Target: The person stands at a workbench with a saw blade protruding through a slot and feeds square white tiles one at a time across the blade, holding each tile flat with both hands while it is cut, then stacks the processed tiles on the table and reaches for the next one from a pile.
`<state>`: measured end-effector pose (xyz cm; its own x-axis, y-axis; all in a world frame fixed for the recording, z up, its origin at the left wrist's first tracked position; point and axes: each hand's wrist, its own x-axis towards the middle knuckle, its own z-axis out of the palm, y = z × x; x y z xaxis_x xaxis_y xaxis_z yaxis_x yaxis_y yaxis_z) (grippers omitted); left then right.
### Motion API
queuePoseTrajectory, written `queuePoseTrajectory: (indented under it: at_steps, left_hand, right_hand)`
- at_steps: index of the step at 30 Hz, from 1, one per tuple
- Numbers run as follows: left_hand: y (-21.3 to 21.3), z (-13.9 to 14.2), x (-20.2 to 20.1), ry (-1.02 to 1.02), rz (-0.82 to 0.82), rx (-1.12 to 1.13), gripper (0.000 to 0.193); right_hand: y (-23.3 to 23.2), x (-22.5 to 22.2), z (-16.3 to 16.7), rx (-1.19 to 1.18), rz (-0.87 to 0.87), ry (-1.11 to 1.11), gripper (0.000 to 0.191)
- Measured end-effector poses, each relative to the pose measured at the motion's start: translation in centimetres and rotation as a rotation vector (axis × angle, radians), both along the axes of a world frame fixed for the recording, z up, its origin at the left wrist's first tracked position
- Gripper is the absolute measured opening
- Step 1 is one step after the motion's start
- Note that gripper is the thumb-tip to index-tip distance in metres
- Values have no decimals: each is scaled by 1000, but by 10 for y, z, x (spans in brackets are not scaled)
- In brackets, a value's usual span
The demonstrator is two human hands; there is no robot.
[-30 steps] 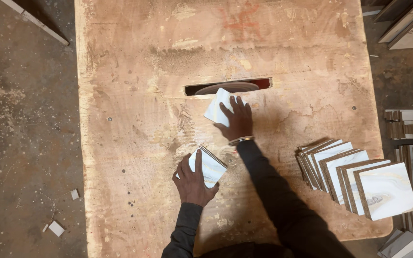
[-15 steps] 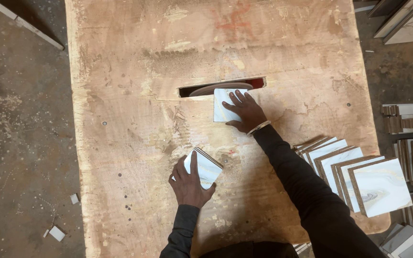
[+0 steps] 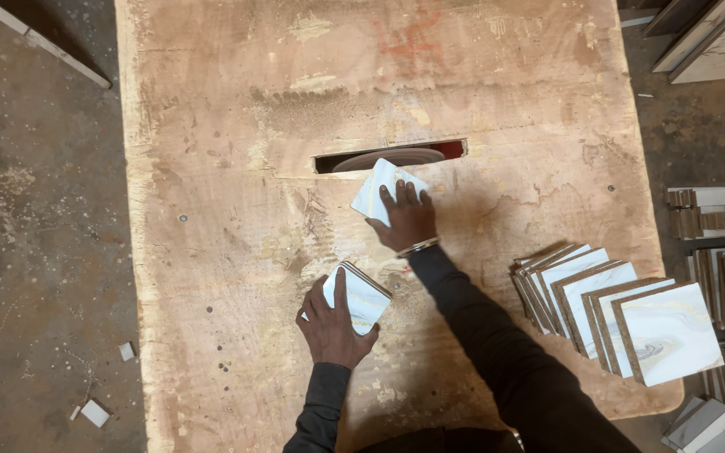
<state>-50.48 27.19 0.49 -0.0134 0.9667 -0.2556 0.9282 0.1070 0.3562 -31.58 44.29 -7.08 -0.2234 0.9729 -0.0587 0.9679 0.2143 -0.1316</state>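
Head: hand [image 3: 409,220] on tile [image 3: 377,190] (tilted)

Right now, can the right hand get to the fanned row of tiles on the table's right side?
Probably yes. The right hand presses a white tile near the saw slot, so it's busy, but bare tabletop lies between it and the fanned tiles; nothing blocks the way.

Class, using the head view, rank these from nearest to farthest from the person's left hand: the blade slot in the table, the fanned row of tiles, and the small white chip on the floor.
From the left hand:
1. Blade slot, up and to the right.
2. Small white chip, on the floor to the left.
3. Fanned row of tiles, at the table's right edge.
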Motion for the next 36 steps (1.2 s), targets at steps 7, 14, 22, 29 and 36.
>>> queuePoseTrajectory:
  at_steps: [7,14,22,29,36]
  left_hand:
    - [-2,4,2,-34,19,19,129]
    - [-5,0,0,-74,0,99,127]
    - [-3,3,0,-79,6,65,127]
    - [-3,1,-1,-60,-7,42,127]
    - [-4,-3,-2,-39,-19,26,128]
  right_hand:
    - [12,-61,23,-155,-209,19,81]
    - [30,-90,35,-136,-180,-11,34]
    - [30,-89,25,141,-145,12,59]
    - [6,-62,18,58,-117,-74,80]
    - [-5,-3,1,111,68,-9,78]
